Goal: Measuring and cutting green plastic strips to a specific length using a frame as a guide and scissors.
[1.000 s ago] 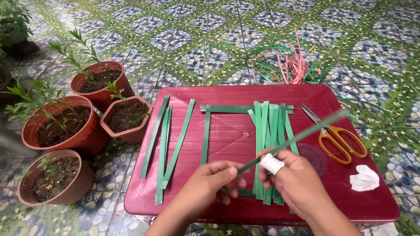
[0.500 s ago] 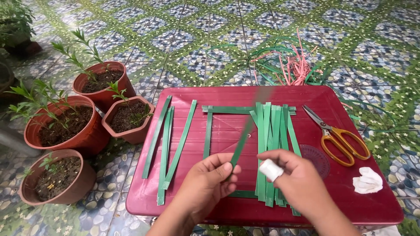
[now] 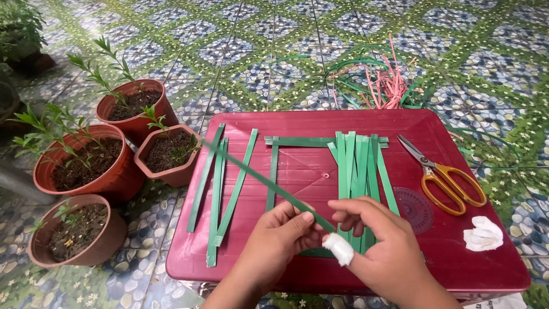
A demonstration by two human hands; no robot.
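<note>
1. Off the left edge of the red tray (image 3: 457,269) stand four terracotta pots (image 3: 86,166) with small green plants; I touch none of them.
2. On the left part of the tray lie three loose green strips (image 3: 220,194), running from near the far edge toward the near edge, apart from my hands.
3. The long green strip (image 3: 257,177) I am working with has swung round: a second ago its free end pointed up toward the scissors at the right edge, half a second ago it stood nearly upright over the tray's middle, and now it slants up and left, its tip over the tray's far left corner near the small pot.
4. My left hand (image 3: 274,246) is closed on that strip near its lower end, thumb on top and fingers curled beneath, over the tray's near edge.
5. My right hand (image 3: 377,246) meets it just beside, fingers pinching the same end; the thumb wears a white bandage (image 3: 339,248). Both hands grip the strip, so I judge the swing has brought it crosswise to the standing strips, ready to be laid across them.
6. Behind my right hand the woven panel (image 3: 357,166) of upright strips lies at the tray's middle, with one cross strip along its far end.
7. Near the right edge lie yellow-handled scissors (image 3: 446,180) and a crumpled white tissue (image 3: 483,234).
</note>
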